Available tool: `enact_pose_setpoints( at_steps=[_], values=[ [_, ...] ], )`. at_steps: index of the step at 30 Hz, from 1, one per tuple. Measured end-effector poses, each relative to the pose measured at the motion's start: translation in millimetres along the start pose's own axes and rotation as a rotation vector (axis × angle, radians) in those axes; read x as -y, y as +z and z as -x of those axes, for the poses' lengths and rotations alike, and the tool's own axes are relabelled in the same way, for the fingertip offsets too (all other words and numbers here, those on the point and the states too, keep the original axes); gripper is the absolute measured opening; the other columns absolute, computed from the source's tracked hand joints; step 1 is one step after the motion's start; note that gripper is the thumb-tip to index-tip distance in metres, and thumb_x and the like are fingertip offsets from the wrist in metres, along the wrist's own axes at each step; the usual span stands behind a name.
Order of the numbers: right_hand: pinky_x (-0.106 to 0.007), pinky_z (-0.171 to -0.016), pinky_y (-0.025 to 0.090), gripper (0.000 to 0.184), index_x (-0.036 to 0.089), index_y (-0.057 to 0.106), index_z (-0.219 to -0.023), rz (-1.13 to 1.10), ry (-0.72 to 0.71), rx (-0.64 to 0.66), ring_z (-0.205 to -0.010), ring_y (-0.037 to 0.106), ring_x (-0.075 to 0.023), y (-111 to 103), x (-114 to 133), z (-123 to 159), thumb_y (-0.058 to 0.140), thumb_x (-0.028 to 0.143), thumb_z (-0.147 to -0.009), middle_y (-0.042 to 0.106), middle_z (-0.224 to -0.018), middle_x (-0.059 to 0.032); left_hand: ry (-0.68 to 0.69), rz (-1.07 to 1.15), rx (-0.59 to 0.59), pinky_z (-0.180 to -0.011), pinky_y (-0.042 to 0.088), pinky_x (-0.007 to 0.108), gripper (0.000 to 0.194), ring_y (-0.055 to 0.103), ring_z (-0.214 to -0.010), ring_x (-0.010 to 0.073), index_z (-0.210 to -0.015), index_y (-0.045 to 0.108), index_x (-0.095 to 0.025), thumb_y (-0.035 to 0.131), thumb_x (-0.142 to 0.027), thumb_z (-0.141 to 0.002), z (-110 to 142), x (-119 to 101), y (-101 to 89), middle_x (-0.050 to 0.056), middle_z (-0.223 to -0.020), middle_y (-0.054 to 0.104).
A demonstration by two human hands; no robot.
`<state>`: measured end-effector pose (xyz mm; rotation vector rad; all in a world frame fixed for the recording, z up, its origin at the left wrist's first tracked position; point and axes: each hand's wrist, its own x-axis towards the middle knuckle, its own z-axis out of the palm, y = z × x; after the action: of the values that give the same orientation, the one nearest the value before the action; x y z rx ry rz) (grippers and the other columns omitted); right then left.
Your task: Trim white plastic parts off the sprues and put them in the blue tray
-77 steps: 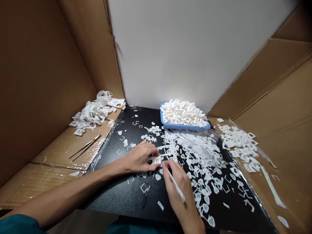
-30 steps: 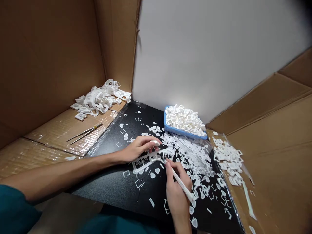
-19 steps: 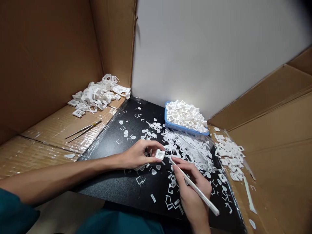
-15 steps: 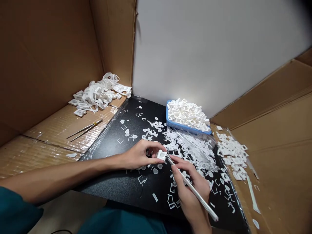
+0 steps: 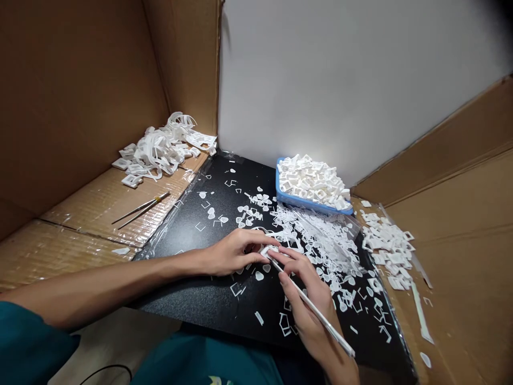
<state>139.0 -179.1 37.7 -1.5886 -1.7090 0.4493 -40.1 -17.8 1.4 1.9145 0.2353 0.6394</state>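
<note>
My left hand pinches a small white plastic frame-shaped part between thumb and fingers, a little above the black work surface. Held like a pen in my right hand is a slim white-handled tool. Its narrow tip meets the near right side of the part, and the fingers of my right hand touch the part too. The fingers of both hands cover much of the part, and the tip's exact shape is too small to make out.
Thin white scraps litter the black tabletop. Behind them a blue tray is heaped with white parts. More white parts lie on cardboard at the left and right. Tweezers rest on the left cardboard.
The part has tilted in my left hand, and my right fingers have closed in over it. The tool has shifted slightly left at its rear end. The view has moved a little.
</note>
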Motion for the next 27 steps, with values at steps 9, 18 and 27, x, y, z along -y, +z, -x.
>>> enact_pose_setpoints(
  at_steps=[9, 18, 27],
  values=[
    [-0.042, -0.106, 0.058, 0.026, 0.027, 0.067, -0.129, 0.173, -0.129, 0.017, -0.137, 0.063, -0.0260, 2.8, -2.6, -2.7, 0.050, 0.023, -0.111, 0.073, -0.135, -0.0094, 0.013, -0.073, 0.058, -0.095, 0.055, 0.038, 0.036, 0.074, -0.109, 0.0258, -0.140, 0.070, -0.014, 0.068, -0.026, -0.105, -0.1, 2.8, -0.8, 0.016, -0.124, 0.077],
    [-0.052, -0.107, 0.053, 0.023, 0.026, 0.070, -0.117, 0.505, -0.360, -0.101, -0.130, 0.067, -0.0312, 11.9, -9.1, 3.1, 0.059, 0.010, -0.104, 0.073, -0.144, -0.0073, -0.120, -0.057, 0.070, -0.066, 0.045, 0.026, 0.039, 0.064, -0.075, 0.0160, -0.126, 0.078, -0.015, 0.075, -0.044, -0.100, -2.2, 0.9, -3.9, 0.007, -0.093, 0.077],
    [-0.047, -0.094, 0.055, 0.017, 0.025, 0.070, -0.116, 0.561, -0.160, -0.388, -0.115, 0.071, -0.0314, -2.5, -41.2, 2.4, 0.057, 0.021, -0.107, 0.077, -0.133, -0.0108, -0.184, 0.139, 0.211, -0.058, 0.038, 0.024, 0.043, 0.051, -0.061, 0.0117, -0.117, 0.085, -0.014, 0.091, -0.041, -0.084, 0.8, -3.9, -2.7, -0.002, -0.069, 0.061]
  ],
)
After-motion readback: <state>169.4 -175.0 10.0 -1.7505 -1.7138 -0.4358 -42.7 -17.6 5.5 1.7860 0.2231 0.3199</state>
